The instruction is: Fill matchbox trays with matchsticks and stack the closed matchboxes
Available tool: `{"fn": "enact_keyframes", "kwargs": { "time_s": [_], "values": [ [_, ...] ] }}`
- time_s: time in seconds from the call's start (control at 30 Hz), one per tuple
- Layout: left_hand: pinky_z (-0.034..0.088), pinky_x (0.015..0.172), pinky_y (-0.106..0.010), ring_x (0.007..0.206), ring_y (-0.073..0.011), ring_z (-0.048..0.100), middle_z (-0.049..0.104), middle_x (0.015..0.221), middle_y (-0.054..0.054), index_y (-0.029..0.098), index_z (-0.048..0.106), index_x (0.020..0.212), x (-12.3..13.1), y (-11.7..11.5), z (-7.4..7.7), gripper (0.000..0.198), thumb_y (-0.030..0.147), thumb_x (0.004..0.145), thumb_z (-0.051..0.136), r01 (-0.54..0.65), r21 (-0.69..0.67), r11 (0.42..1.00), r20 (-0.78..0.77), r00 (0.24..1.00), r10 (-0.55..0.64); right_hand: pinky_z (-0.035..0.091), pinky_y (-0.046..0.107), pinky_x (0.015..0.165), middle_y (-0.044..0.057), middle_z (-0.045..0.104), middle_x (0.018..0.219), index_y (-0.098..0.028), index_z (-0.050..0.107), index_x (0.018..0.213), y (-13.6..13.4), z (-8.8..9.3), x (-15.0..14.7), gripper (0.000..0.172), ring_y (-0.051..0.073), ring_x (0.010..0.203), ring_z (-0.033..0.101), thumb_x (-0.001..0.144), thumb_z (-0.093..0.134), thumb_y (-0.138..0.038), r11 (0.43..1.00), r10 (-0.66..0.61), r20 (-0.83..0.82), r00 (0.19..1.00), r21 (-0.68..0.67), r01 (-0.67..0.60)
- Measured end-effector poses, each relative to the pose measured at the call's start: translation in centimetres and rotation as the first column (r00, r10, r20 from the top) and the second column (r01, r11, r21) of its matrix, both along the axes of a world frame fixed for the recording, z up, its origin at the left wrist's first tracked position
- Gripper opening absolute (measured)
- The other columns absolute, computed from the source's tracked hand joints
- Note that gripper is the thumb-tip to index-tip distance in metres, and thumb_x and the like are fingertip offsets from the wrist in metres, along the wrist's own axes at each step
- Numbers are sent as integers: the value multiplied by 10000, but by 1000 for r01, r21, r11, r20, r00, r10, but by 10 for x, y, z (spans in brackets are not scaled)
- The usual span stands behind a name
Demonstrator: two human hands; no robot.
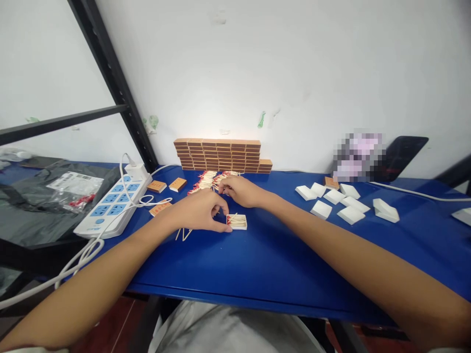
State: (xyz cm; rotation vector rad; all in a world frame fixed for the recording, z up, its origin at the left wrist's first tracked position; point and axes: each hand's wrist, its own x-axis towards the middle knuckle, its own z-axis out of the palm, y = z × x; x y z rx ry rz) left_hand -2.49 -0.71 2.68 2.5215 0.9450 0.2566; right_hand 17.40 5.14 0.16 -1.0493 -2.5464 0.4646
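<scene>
My left hand rests on the blue table, fingers curled, its thumb and fingertips touching the left side of a small white matchbox tray that holds matches with red heads. My right hand is just behind it, fingers pinched over a loose pile of red-tipped matches; what it pinches is too small to make out. A few loose matches lie below my left hand.
A wall of stacked brown matchboxes stands at the back. Loose brown sleeves lie on the left near a white power strip with cables. Several empty white trays lie on the right. A grey bag sits far left.
</scene>
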Motion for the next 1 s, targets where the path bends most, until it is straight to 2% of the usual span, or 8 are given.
{"fn": "enact_keyframes", "kwargs": {
  "time_s": [0.13, 0.27, 0.37, 0.5, 0.67, 0.83, 1.0],
  "values": [
    [311, 504, -263, 497, -107, 505, 576, 571, 36, 184, 798, 914, 2, -2, 0, 366, 528, 788, 807, 14, 0, 1000, 5, 1000, -14, 400, 230, 786, 59, 742, 1004, -137, 705, 955, 2, -1, 11, 296, 150, 915, 618, 872, 474, 28, 999, -53, -17, 998, 9, 53],
    [313, 502, -259, 492, -106, 502, 564, 557, 42, 185, 800, 912, 3, -2, 1, 348, 507, 779, 819, 5, -8, 1000, 4, 1000, -5, 387, 228, 727, 48, 728, 973, -144, 702, 972, 3, -4, 9, 140, 142, 852, 609, 912, 582, -102, 993, -99, -60, 993, 57, 103],
    [316, 510, -257, 497, -107, 506, 574, 564, 38, 185, 797, 913, 3, -1, 1, 351, 512, 787, 812, 15, -3, 1000, 15, 1000, -15, 370, 235, 713, 61, 721, 992, -147, 711, 955, 3, -6, 3, 95, 147, 856, 598, 923, 679, -231, 984, -161, -8, 987, 77, 161],
    [321, 519, -254, 506, -108, 511, 585, 574, 32, 183, 793, 915, 2, 0, 0, 360, 521, 792, 812, 10, 3, 1000, 7, 1000, -10, 365, 236, 707, 75, 724, 998, -146, 713, 929, -1, -4, 4, 118, 147, 855, 602, 962, 653, -242, 976, -208, 71, 975, 77, 203],
    [327, 527, -256, 526, -115, 531, 600, 590, 26, 182, 801, 928, 4, -2, 2, 344, 494, 784, 821, 10, 10, 1000, 1, 1000, -10, 369, 247, 684, 70, 726, 938, -164, 718, 905, -18, 5, 37, 115, 170, 832, 614, 947, 655, -250, 979, -205, 185, 961, 31, 203],
    [309, 516, -258, 501, -111, 502, 569, 564, 37, 180, 797, 927, 7, -4, 3, 337, 485, 784, 814, 4, 9, 1000, 12, 1000, -4, 395, 244, 687, 46, 689, 898, -178, 722, 902, -40, 3, 72, 123, 155, 780, 598, 940, 648, -268, 976, -214, 75, 974, -16, 216],
    [315, 521, -256, 500, -109, 501, 557, 564, 41, 176, 794, 941, 8, -5, 4, 364, 505, 786, 811, 7, 4, 1000, 15, 1000, -7, 400, 251, 708, 26, 659, 845, -181, 717, 867, -53, -1, 80, 117, 149, 758, 578, 927, 653, -258, 975, -216, 32, 976, -46, 217]
  ]
}}
